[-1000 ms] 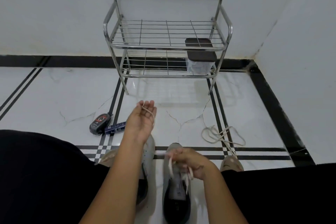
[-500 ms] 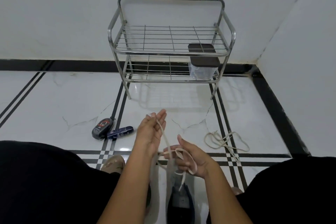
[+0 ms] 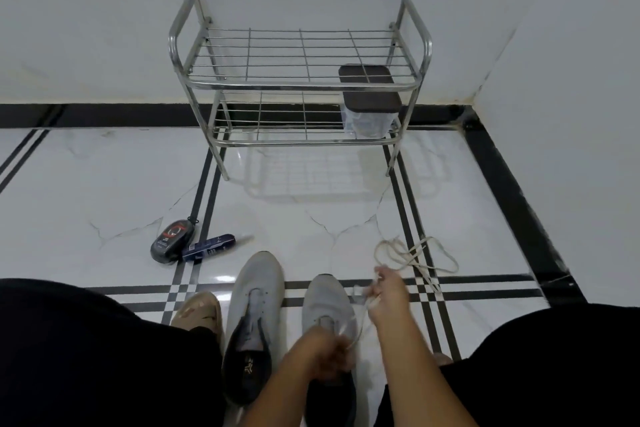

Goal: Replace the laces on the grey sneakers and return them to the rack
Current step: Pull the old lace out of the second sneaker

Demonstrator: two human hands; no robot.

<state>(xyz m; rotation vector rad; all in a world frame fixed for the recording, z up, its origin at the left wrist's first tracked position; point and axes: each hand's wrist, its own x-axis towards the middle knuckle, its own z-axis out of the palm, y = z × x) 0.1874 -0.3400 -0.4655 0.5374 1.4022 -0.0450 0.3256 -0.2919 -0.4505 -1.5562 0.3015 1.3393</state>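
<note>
Grey sneakers (image 3: 255, 308) sit side by side on the floor. The left hand (image 3: 323, 352) and right hand (image 3: 386, 293) both pinch one white lace (image 3: 360, 317).

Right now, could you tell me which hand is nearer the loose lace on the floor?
Right. The right hand hovers just beside the loose lace; the left hand is farther back, over the right-side sneaker.

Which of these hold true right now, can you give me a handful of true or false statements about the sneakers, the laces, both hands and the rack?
1. Both grey sneakers stand on the rack. False: they are on the floor.
2. The right hand holds a lace. True.
3. A loose lace lies on the floor. True.
4. The container sits on the rack's top shelf. False: lower shelf.
5. The left hand is at the right-side sneaker. True.
</note>
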